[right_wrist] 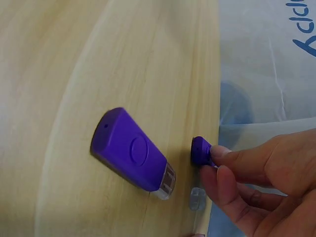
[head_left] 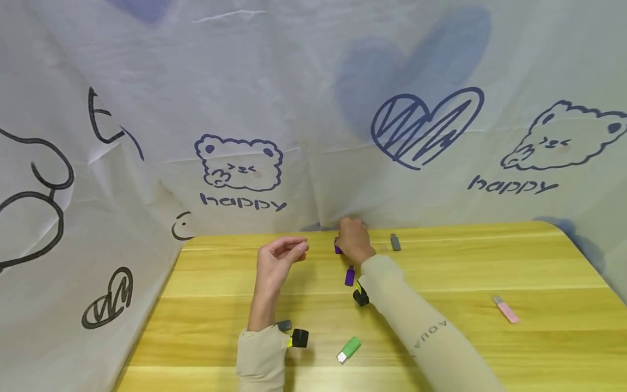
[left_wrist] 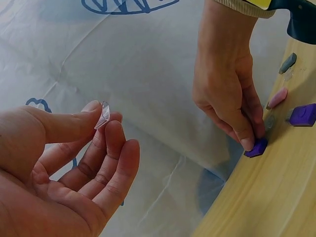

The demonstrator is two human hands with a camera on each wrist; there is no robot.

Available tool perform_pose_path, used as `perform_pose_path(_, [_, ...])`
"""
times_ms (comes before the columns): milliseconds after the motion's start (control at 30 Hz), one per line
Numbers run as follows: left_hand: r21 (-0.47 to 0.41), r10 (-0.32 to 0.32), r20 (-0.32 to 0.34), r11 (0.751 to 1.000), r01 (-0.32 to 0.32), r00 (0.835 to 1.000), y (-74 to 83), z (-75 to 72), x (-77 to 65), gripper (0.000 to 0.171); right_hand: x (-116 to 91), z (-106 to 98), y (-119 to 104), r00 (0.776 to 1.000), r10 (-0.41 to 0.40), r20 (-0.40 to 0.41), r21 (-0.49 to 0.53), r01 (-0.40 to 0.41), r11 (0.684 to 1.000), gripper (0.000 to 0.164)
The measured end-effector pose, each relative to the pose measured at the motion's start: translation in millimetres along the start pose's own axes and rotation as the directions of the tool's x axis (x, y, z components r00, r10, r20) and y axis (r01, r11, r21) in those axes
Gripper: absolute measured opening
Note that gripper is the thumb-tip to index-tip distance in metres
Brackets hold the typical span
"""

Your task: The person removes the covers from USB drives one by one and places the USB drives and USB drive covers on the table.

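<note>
My left hand is raised over the back of the table. Between thumb and fingertips it pinches a small clear plastic cap. At the table's back edge, my right hand reaches down and pinches a purple USB stick, partly hidden by the fingers. A second purple USB stick lies nearer, its connector inside a clear cover. Close to my right fingertips lies another clear cap on the wood.
On the yellow wooden table lie a grey USB stick, a pink one and a green one. Another grey stick is partly hidden by my left wrist. A printed cloth hangs behind the table.
</note>
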State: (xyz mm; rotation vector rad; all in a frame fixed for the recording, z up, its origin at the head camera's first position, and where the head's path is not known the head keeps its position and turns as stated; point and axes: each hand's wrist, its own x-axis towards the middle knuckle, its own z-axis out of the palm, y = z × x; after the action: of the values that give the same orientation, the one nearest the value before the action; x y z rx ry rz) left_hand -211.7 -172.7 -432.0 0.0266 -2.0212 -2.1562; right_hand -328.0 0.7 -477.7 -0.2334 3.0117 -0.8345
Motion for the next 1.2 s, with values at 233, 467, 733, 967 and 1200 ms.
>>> perform_pose_path(233, [-0.007, 0.001, -0.006, 1.000, -0.002, 1.000, -4.6, 1.6, 0.9, 0.015, -10.7, -15.6, 7.9, 0.999, -0.039, 0.000, 0.126, 0.038, 0.991, 0.045])
perform_pose_path(467, [0.029, -0.023, 0.021, 0.999, 0.023, 1.000, -8.5, 1.7, -2.1, 0.015, -48.1, -43.4, 22.4, 0.998, -0.019, -0.066, 0.319, 0.039, 0.947, 0.019])
perform_pose_path(733, [0.040, -0.016, 0.029, 0.999, 0.015, 0.999, -15.2, 8.3, 0.5, 0.015, -92.5, -63.1, 39.4, 0.991, -0.043, -0.127, 0.430, 0.094, 0.898, 0.025])
perform_pose_path(967, [0.087, -0.015, -0.006, 0.996, 0.015, 1.000, -24.8, 18.4, 7.3, 0.014, -114.8, -62.8, 52.0, 0.997, -0.040, -0.067, 0.510, 0.068, 0.857, 0.022])
perform_pose_path(1200, [0.266, -0.067, -0.005, 0.962, 0.066, 0.998, -38.7, 26.6, 27.3, 0.011, -123.9, -57.8, 62.5, 0.999, -0.045, 0.025, 0.609, 0.020, 0.793, 0.021])
